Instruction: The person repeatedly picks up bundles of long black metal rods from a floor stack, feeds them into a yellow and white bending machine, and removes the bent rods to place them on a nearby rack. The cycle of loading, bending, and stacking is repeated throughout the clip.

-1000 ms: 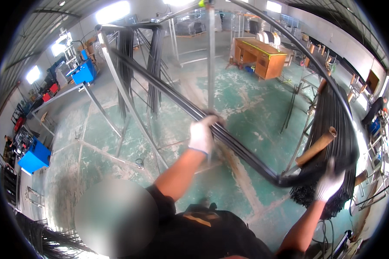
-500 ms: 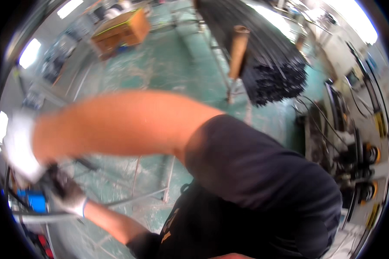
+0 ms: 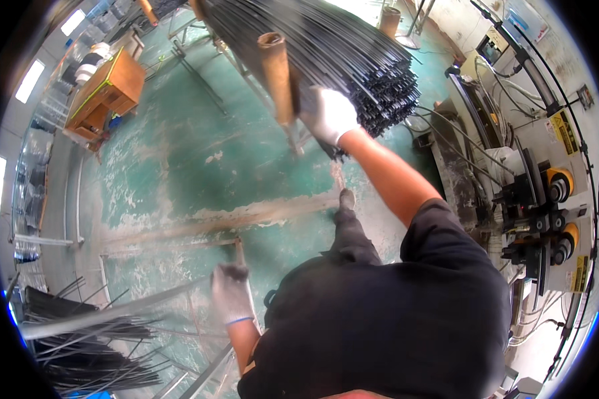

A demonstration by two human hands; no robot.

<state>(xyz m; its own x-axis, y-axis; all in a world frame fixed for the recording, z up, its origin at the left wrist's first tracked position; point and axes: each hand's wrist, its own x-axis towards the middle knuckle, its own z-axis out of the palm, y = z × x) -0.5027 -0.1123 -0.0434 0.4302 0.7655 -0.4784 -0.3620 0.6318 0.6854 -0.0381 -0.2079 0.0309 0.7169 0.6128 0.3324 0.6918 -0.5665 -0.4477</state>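
A thick bundle of long black rods (image 3: 353, 60) lies on a stand at the top, its cut ends toward me. My right hand (image 3: 333, 118), in a white glove, is closed over the bundle's near left edge, beside an upright brown tube (image 3: 274, 70); its fingertips are hidden. My left hand (image 3: 231, 292), in a whitish glove with dark fingertips, hangs low over the floor near a grey metal rail (image 3: 113, 319). Motion smears its fingers, and I see nothing in them.
More black rods (image 3: 93, 349) fan out on a rack at the lower left. Machinery with black-and-yellow round parts (image 3: 559, 186) lines the right, with loose cables (image 3: 459, 136) near the bundle. A wooden desk (image 3: 110, 90) stands at far left on the worn green floor (image 3: 193, 159).
My right arm has swung from the far left across to the rod bundle. My left hand has moved right, apart from the right hand. The view has turned, showing the rack of rods.
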